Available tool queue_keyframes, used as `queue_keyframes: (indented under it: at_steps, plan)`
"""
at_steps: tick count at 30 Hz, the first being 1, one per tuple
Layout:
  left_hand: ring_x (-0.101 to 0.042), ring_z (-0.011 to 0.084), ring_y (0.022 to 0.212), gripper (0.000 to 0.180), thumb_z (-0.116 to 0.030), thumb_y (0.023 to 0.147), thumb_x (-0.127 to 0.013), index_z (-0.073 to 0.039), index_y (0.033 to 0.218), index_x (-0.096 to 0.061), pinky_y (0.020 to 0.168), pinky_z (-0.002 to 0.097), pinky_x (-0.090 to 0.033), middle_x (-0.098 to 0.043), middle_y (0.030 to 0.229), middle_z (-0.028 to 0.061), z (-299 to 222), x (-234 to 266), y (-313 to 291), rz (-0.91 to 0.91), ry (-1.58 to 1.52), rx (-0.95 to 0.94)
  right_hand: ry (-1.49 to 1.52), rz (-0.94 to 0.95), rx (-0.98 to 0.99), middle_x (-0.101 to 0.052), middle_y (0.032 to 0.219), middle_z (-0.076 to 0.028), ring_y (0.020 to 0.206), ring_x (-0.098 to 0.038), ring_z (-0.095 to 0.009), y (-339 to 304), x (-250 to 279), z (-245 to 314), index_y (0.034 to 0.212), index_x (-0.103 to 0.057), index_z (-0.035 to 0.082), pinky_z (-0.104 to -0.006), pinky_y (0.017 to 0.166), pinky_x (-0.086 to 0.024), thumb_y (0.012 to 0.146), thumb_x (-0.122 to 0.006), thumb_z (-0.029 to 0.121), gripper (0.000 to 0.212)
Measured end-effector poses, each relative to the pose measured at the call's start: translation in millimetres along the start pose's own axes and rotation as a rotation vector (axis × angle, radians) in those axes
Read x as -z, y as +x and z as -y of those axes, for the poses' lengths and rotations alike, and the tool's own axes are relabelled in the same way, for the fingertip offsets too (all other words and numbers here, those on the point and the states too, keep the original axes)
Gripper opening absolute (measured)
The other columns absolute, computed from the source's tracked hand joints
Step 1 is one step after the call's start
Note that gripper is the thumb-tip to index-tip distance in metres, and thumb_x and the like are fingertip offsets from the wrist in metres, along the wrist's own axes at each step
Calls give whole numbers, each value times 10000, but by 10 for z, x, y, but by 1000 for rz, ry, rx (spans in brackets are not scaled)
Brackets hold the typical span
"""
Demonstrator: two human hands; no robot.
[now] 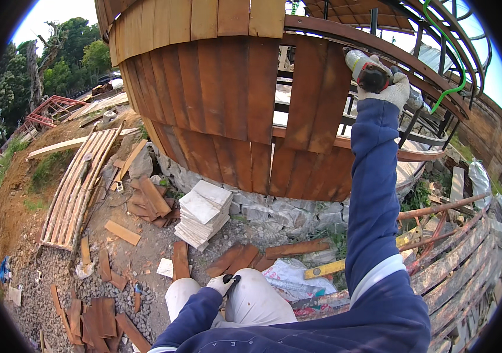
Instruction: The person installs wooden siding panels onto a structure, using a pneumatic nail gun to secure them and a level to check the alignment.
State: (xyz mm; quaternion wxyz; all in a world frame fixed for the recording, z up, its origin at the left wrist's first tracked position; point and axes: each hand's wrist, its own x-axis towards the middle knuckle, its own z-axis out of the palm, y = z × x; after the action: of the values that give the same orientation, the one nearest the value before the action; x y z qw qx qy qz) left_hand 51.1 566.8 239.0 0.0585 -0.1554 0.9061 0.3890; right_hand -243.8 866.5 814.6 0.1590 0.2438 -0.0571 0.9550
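Observation:
My right hand (393, 91), in a pale work glove, is raised at the upper right and closed round the handle of a nail gun (358, 62). The tool has a grey body with a red and black end, and a green air hose (460, 82) hangs by its rear. Its nose is beside the top of a brown wooden shingle (330, 88) on a curved wall, just under the curved rail (380, 44). Down at my knee, my left hand (223, 285) wears a pale glove with dark fingertips. Its fingers are curled together; what they hold is too small to name.
A stack of pale square tiles (204, 207) stands below the wall. Loose brown boards (101, 320) lie on the gravel. A slatted wooden rack (80, 188) leans at left. Rusty metal bars (454, 265) and a yellow spirit level (324, 269) are at my right.

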Motion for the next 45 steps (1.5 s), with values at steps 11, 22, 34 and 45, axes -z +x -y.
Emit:
queue_keyframes:
  at_steps: [11,22,34,45]
  plan:
    - [-680,350,1135,430,-468,991,-585,-178,1280,-717,981,421,-513,-729,1207,155,146,15,18,47,34,10,-71,22,-58,-653,1037,-194,955,-697,-346,184,14,-99,1182,-502,44,-513,888,-627,892,-557,202,335]
    - [-669,352,1159,422,-424,968,-602,-180,1301,-693,1002,443,-510,-720,1225,160,-13,142,-189,76,59,59,-700,192,-218,-681,1140,-239,1051,-682,-330,-1246,1108,238,1240,-604,-106,-458,948,-586,823,-512,89,470]
    - [-643,371,1189,522,-442,962,-606,-94,1349,-643,1019,457,-492,-687,1265,208,-60,68,-221,82,66,55,-1358,195,-486,-710,1150,-103,1003,-687,-179,-3158,3614,157,1337,-583,-9,-324,896,-555,822,-658,-74,525]
    - [-646,333,1198,576,-435,951,-639,-82,1403,-593,1036,428,-498,-686,1286,171,-299,563,-508,57,-70,8,-1766,145,-502,-678,1229,-133,1088,-679,-221,-3791,4039,-158,1396,-540,-19,-352,985,-528,861,-753,29,578]
